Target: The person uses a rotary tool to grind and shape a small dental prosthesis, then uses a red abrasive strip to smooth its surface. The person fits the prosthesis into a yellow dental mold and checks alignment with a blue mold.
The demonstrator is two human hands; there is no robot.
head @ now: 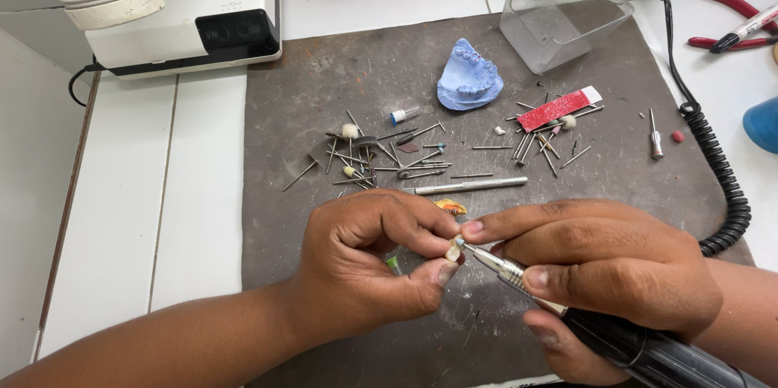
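While the left hand [369, 262] pinches a small pale tooth-shaped piece [453, 252] between thumb and forefinger, the right hand [600, 274] is closed around a rotary handpiece [583, 319] and holds it like a pen. The metal nose of the handpiece points to the left, and its small tip touches the pale piece, just where the two hands meet. Both hands are low over a grey work mat [275, 193], near its front edge. A small orange and yellow object [450, 207] lies on the mat just behind the left fingers. Further back on the mat there are many scattered burs [381, 157], a long metal rod [470, 186] and a red flat strip [559, 110]. A blue dental cast [470, 77] stands behind them, and a clear plastic box [563, 11] stands at the far right corner of the mat. A black coiled cable [717, 169] runs along the right edge of the mat. A white machine [174, 11] stands at the far left on the white tiled bench [121, 218].
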